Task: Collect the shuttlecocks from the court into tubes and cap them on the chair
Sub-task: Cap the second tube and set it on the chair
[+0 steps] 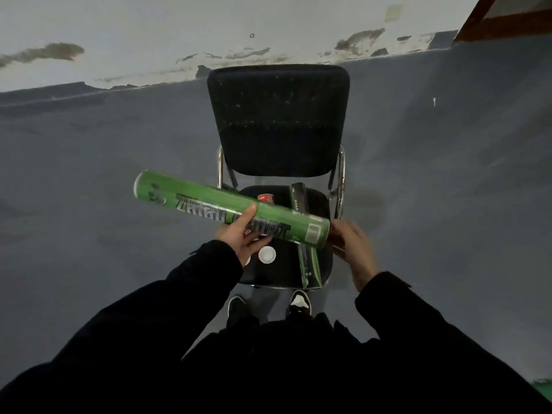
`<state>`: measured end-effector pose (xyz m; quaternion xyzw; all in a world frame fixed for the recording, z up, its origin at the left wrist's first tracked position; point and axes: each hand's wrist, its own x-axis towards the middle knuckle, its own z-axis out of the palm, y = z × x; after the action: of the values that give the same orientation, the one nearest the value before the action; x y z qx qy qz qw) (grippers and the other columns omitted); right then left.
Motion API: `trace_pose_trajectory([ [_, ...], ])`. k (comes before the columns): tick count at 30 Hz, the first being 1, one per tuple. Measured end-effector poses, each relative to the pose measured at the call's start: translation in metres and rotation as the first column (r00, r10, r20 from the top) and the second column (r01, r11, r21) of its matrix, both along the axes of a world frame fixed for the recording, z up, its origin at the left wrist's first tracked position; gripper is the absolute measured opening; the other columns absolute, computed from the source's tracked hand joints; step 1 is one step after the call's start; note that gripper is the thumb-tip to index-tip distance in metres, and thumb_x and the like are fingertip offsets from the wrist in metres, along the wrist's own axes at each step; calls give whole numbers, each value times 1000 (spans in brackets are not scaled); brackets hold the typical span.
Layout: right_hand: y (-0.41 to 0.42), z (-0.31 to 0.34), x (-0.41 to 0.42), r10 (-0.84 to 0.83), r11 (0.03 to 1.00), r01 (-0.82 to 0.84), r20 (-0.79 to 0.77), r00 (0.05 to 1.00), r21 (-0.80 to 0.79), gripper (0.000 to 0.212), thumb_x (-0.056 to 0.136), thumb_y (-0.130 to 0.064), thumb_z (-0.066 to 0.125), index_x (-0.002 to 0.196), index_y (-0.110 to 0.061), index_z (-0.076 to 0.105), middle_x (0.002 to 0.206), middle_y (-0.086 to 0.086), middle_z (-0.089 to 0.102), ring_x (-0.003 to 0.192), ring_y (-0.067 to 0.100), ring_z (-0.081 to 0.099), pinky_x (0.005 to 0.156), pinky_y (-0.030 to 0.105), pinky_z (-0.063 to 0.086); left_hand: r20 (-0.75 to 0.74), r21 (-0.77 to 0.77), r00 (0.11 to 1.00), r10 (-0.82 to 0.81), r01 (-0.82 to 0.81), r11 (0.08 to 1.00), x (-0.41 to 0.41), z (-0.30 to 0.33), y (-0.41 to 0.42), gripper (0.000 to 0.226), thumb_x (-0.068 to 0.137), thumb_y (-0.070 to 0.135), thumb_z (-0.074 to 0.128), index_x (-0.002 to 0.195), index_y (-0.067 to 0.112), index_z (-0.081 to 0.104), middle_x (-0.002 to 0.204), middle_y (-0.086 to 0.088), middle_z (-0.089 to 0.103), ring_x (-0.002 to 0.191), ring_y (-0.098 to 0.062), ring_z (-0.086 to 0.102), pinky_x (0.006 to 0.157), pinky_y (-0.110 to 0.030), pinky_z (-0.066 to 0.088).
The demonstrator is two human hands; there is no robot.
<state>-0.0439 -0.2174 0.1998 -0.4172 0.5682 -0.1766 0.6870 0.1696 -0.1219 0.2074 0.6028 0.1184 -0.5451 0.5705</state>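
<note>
Here the left hand (242, 231) grips the green tube (227, 206), lying crosswise, right end lower.

Green tube (209, 201) tilted above chair (277, 121); dark tube (307, 264), white cap (266, 254) on seat.

The long tube (230, 209) is bright green with dark grey block letters along its side and a pale cap at its far end. The second tube (304, 234) is dark, almost black, with green stripes. The chair (277, 121) has black fabric with small pale specks and a shiny chrome frame. A round cap (266, 254) on the seat is white, another cap (265, 199) is red. The sleeves (191, 294) are black, the shoes (299, 301) black and white, the floor (89, 174) grey-blue
</note>
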Motion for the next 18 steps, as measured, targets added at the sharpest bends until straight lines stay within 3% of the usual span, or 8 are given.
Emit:
trace_pose_trajectory([
  [2,0,-1,-10,151,971,-180,-182,972,-159,54,97,-34,67,143,-17,44,137,0,51,108,6,56,85,22,49,94,135,987,-130,116,984,1,-8,2,58,83,31,86,130,10,61,123,-16,72,107,-30,72,74,-44,64],
  [3,-2,-5,-11,275,916,-338,-275,921,-217,69,93,-35,73,150,-20,37,144,0,46,120,9,52,95,26,49,153,194,967,-202,171,966,-3,-12,2,60,80,29,88,130,12,60,122,-13,72,106,-28,72,70,-43,64],
  [5,3,-17,-8,558,740,-650,-381,737,-175,94,85,-45,80,159,-27,26,159,0,38,141,19,41,116,41,37,220,231,922,-319,269,935,-17,-18,-4,56,81,21,88,129,15,59,117,-5,72,105,-24,69,64,-40,63],
  [7,10,-32,-4,679,614,-782,-435,592,-106,106,78,-50,83,161,-32,19,157,3,45,138,23,48,114,39,39,195,194,909,-369,334,923,-36,-23,-12,47,85,16,84,125,17,59,112,-1,72,102,-21,69,64,-40,63],
  [8,13,-39,-3,677,614,-785,-454,579,-87,106,77,-48,84,160,-33,20,150,5,51,131,23,54,109,37,45,165,175,906,-390,362,916,-46,-27,-17,44,87,17,83,124,17,61,113,-2,72,101,-21,70,68,-43,64],
  [11,18,-59,-7,579,750,-659,-424,697,-60,92,76,-33,85,152,-29,33,131,1,60,115,22,61,93,32,49,100,184,904,-416,394,900,-64,-48,-30,49,90,26,80,132,16,59,126,-9,71,106,-26,71,86,-54,61],
  [14,15,-90,-15,489,853,-520,-418,765,45,86,78,-31,84,149,-25,36,125,-1,60,113,24,62,94,34,48,29,266,910,-413,391,881,-72,-66,-34,68,96,38,71,152,18,38,144,-3,56,115,-23,60,92,-48,56],
  [18,5,-155,-24,318,944,-321,-499,807,82,81,71,-41,80,140,-22,42,122,4,62,112,30,65,98,47,54,1,326,920,-391,370,870,-74,-106,-17,56,101,30,64,148,9,43,121,-8,58,92,-21,58,81,-39,50],
])
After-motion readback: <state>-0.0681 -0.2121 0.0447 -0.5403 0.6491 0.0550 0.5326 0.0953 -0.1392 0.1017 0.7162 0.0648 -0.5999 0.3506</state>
